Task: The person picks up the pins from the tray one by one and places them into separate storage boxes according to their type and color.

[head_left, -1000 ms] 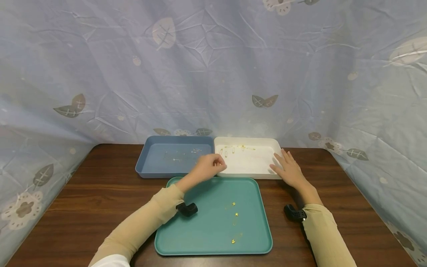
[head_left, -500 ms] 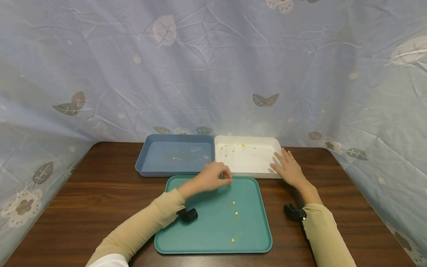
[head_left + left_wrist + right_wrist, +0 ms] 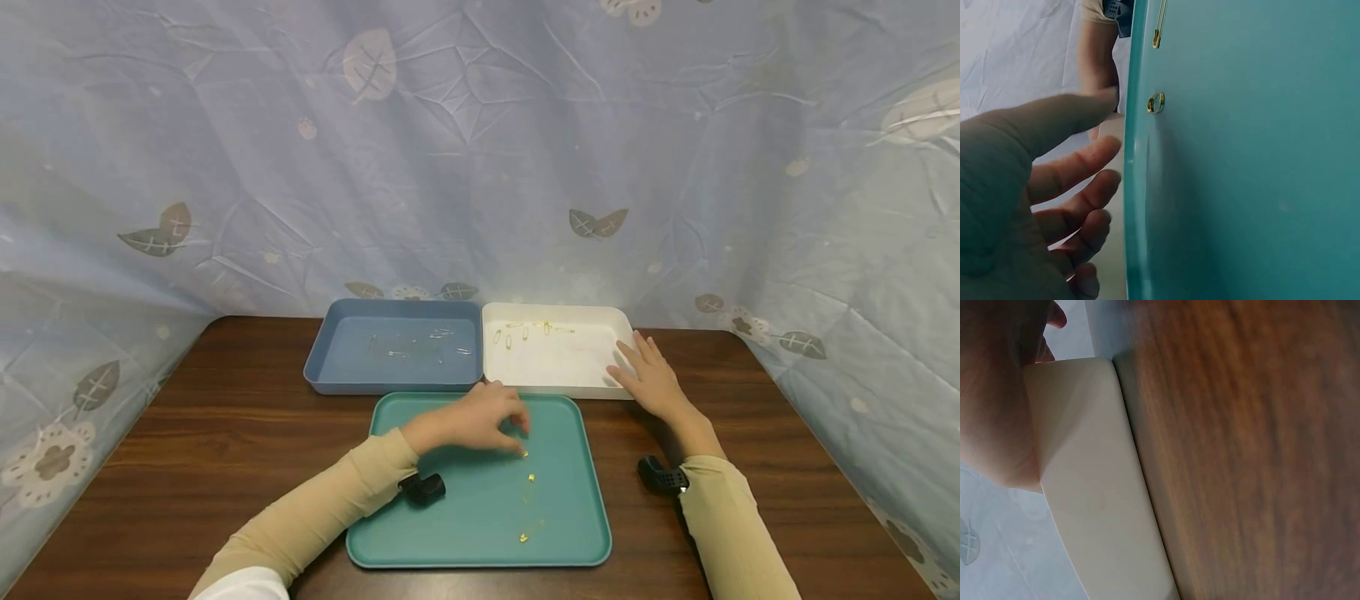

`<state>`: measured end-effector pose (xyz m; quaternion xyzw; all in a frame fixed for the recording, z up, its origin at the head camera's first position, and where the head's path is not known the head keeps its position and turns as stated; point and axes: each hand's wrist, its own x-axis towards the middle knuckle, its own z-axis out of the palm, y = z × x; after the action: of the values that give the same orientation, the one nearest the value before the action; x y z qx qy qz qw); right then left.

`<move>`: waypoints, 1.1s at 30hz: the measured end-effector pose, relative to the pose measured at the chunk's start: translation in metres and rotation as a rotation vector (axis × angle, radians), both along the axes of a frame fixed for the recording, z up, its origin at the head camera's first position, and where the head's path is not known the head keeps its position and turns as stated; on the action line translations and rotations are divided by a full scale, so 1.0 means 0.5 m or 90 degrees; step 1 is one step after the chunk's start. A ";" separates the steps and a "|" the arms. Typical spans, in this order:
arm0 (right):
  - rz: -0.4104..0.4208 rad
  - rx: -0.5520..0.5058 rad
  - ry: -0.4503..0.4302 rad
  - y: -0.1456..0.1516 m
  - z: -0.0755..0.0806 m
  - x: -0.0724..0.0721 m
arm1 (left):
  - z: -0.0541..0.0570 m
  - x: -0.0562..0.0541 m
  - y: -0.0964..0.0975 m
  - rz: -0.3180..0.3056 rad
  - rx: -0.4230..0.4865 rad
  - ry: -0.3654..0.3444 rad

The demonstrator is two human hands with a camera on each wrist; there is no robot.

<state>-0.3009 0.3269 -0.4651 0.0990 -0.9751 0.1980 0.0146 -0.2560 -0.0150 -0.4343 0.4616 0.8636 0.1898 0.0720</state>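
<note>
My left hand [image 3: 483, 418] is over the far half of the teal tray [image 3: 450, 533], its thumb and fingers parted with nothing between them. The thumb tip overlaps the farthest gold safety pin [image 3: 525, 454] in the head view. Two more gold safety pins lie nearer, one in the middle [image 3: 531, 478] and one toward the front [image 3: 523, 538]. In the left wrist view, a gold safety pin [image 3: 1156, 103] lies just beyond the thumb tip. My right hand [image 3: 651, 382] rests with spread fingers on the right end of the white tray [image 3: 570, 362].
Several gold safety pins [image 3: 525, 334] are spread in the white tray's far left part. Beside it stands a blue tray [image 3: 345, 358] with several silver pins [image 3: 441, 333]. A wooden table [image 3: 187, 433] bears all three trays, and a patterned curtain [image 3: 480, 167] hangs behind.
My left hand has come from the edge between the blue and white trays back over the teal tray, its fingers parting. Silver pins at the blue tray's right now show. My right hand stays put.
</note>
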 end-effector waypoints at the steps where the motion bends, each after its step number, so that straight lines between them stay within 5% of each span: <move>1: -0.001 0.000 0.000 0.001 0.000 0.000 | -0.001 0.000 0.000 -0.008 -0.010 0.001; 12: 0.002 0.000 0.005 -0.001 0.001 -0.002 | 0.004 0.007 -0.003 -0.038 -0.067 -0.042; 33: -0.004 0.007 0.009 -0.002 0.001 -0.001 | -0.005 0.001 -0.004 -0.036 -0.071 -0.073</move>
<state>-0.3012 0.3261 -0.4646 0.0977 -0.9763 0.1918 0.0215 -0.2557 -0.0168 -0.4368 0.4695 0.8538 0.1657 0.1521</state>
